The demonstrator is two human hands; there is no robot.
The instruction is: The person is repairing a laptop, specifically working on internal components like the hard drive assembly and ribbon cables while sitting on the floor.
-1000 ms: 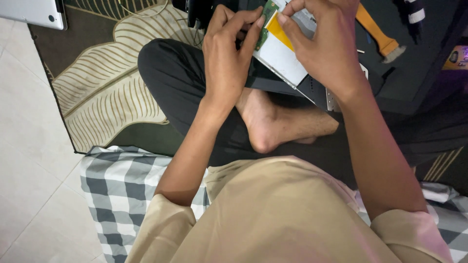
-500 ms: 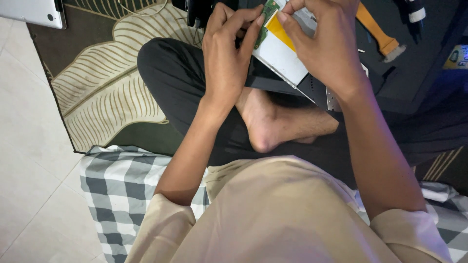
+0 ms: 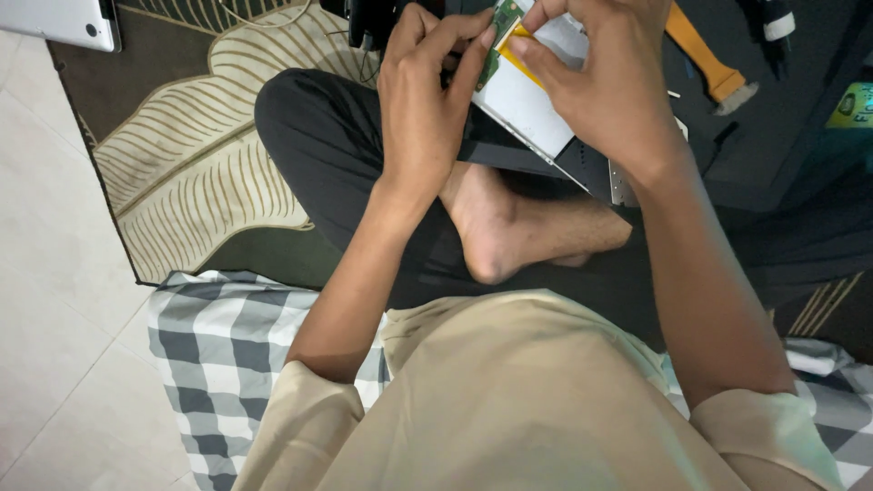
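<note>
I sit cross-legged and hold a flat white panel (image 3: pixel 523 100) with a yellow strip and a narrow green circuit board (image 3: pixel 496 41) at its top edge, over my lap. My left hand (image 3: pixel 423 100) pinches the green board with thumb and forefinger. My right hand (image 3: pixel 605 82) grips the panel's upper edge, its fingertips on the yellow strip. The panel's far end is hidden behind both hands.
A dark rug with a cream leaf pattern (image 3: pixel 191 173) lies to the left on pale floor tiles. A silver laptop corner (image 3: pixel 64 20) shows at top left. An orange-handled tool (image 3: pixel 705 64) lies on the dark surface at top right. A grey checked cushion (image 3: pixel 232 355) is under me.
Both hands stay on the panel; the fingers have shifted only slightly along its top edge.
</note>
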